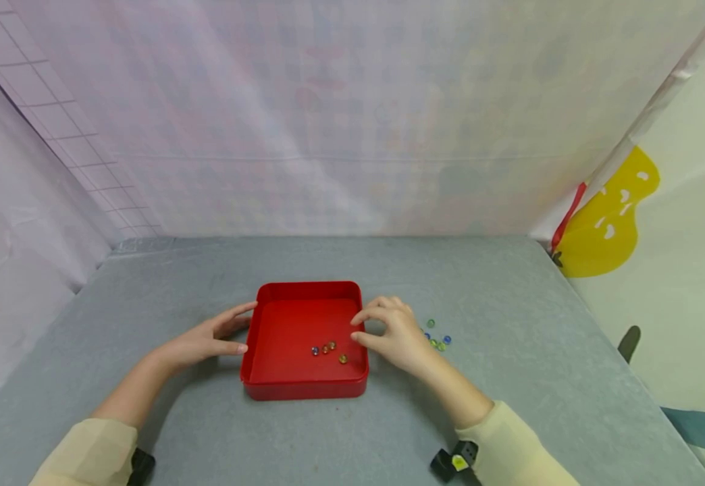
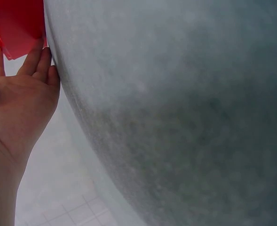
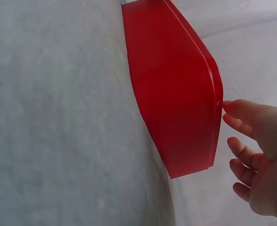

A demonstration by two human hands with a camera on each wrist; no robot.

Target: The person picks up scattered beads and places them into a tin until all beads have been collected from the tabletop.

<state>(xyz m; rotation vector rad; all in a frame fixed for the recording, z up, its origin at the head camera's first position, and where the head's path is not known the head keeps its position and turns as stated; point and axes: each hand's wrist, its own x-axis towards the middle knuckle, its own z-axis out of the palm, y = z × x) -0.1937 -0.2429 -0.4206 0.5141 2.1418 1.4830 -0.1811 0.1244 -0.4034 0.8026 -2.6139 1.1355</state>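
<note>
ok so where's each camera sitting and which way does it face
Head: worn on the head, facing forward and down at the red tray, marbles and gray tabletop; left hand, right hand and sleeves show.
Left wrist: on that wrist, facing part of the tray and the tabletop; the left hand shows at left.
Right wrist: on that wrist, facing the tray's outer wall and the tabletop; the right hand shows at right.
Head and right wrist share the tray and right hand.

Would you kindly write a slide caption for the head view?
Four glass marbles in a red tray, left hand at its left side, right hand at its right.
</note>
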